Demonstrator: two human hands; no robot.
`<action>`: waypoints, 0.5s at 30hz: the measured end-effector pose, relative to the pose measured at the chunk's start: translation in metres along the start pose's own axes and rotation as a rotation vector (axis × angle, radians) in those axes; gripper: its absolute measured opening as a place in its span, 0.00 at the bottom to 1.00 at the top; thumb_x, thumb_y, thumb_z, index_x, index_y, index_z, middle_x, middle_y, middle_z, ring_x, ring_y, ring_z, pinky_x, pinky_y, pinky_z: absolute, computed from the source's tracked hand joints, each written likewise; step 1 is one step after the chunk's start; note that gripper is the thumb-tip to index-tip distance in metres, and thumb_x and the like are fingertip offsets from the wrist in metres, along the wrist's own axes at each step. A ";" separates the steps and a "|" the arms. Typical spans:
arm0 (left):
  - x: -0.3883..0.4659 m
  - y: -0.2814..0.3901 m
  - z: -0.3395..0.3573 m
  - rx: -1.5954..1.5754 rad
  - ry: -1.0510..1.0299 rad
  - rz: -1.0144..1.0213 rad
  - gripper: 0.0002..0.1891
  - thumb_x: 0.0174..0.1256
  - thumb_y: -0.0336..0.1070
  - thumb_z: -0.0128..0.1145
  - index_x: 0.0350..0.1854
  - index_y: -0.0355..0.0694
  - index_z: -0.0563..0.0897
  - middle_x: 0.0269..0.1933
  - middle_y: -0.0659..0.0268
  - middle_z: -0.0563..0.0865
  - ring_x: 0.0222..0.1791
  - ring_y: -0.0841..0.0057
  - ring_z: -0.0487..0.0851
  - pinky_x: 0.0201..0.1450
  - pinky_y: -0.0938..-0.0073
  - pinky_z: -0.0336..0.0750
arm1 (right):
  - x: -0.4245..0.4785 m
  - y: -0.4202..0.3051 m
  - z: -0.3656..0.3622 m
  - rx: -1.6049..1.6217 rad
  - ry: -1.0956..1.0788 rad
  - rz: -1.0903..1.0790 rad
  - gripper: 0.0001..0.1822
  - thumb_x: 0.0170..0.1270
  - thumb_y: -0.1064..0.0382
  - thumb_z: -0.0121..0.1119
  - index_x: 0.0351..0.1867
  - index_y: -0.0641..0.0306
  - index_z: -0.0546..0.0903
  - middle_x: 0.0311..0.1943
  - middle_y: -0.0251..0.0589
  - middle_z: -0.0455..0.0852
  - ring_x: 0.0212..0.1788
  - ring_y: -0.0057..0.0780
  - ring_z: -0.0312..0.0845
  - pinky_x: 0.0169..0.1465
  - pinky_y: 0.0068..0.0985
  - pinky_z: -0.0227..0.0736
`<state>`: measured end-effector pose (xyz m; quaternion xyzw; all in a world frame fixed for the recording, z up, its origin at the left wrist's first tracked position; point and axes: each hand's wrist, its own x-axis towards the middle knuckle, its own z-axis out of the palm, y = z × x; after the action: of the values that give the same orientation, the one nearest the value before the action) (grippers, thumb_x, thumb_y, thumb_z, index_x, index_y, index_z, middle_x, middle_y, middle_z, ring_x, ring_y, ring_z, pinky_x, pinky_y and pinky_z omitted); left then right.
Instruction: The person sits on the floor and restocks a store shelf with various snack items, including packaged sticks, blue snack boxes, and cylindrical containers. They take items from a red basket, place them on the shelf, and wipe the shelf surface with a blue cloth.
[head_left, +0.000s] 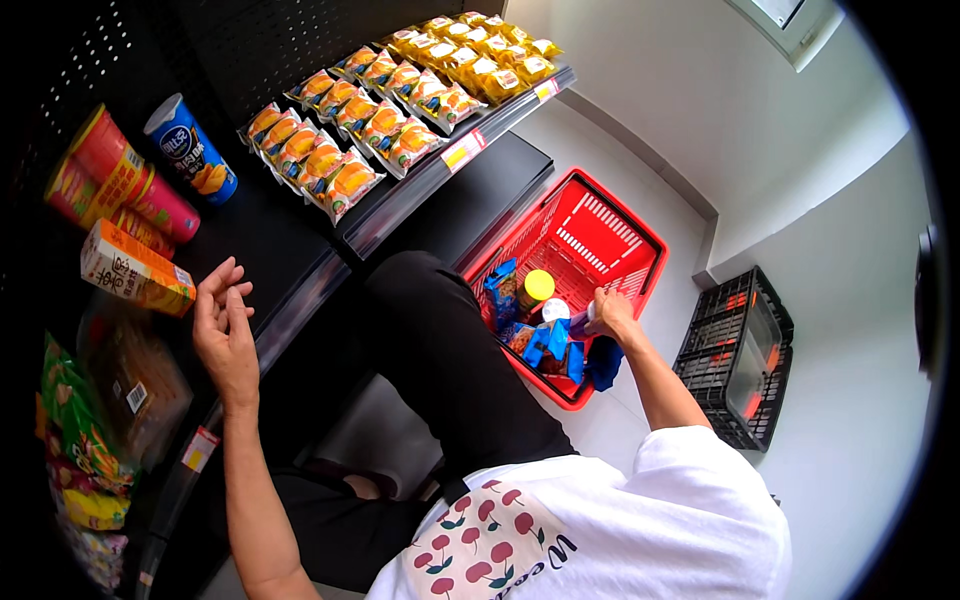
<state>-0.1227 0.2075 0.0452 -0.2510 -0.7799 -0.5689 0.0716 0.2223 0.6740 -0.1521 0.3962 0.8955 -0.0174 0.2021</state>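
Observation:
My left hand (227, 337) is raised over the front of the black shelf, fingers loosely bent and holding nothing. Just beside its fingertips stands an orange and white carton (139, 268). Down in the red shopping basket (652, 259), my right hand (615, 313) grips a purple container (579, 325), which is partly hidden by the fingers. Around it in the basket are a yellow-lidded canister (538, 286), a white-lidded container (555, 309) and several blue snack packets (501, 291).
A blue chip canister (191, 150) and a bundle of pink and red canisters (120, 176) stand on the shelf. Rows of wrapped cakes (349, 180) and yellow packets (480, 71) lie farther along. Bagged snacks (82, 420) are at left. A black crate (739, 360) stands by the wall.

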 end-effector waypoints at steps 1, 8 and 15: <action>0.000 0.001 -0.001 0.008 -0.003 0.011 0.16 0.80 0.29 0.50 0.65 0.38 0.80 0.57 0.63 0.86 0.51 0.79 0.85 0.47 0.79 0.79 | 0.003 0.003 0.007 -0.034 0.009 -0.003 0.41 0.39 0.46 0.78 0.54 0.66 0.77 0.51 0.63 0.84 0.54 0.59 0.82 0.57 0.47 0.80; -0.004 0.001 -0.005 -0.007 0.018 -0.015 0.15 0.80 0.29 0.50 0.64 0.38 0.80 0.57 0.63 0.86 0.51 0.79 0.85 0.46 0.79 0.79 | 0.019 -0.004 0.022 -0.193 0.008 -0.069 0.35 0.42 0.48 0.75 0.53 0.61 0.80 0.48 0.59 0.86 0.53 0.54 0.84 0.54 0.45 0.82; -0.006 0.003 -0.008 0.004 0.021 -0.018 0.15 0.80 0.29 0.50 0.64 0.38 0.80 0.56 0.64 0.86 0.50 0.79 0.85 0.46 0.79 0.79 | 0.040 -0.007 0.024 -0.378 0.025 -0.178 0.12 0.66 0.55 0.62 0.46 0.51 0.87 0.42 0.45 0.90 0.51 0.45 0.86 0.49 0.41 0.83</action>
<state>-0.1172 0.1992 0.0476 -0.2379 -0.7825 -0.5704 0.0750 0.2014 0.6928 -0.1896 0.2707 0.9167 0.1382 0.2593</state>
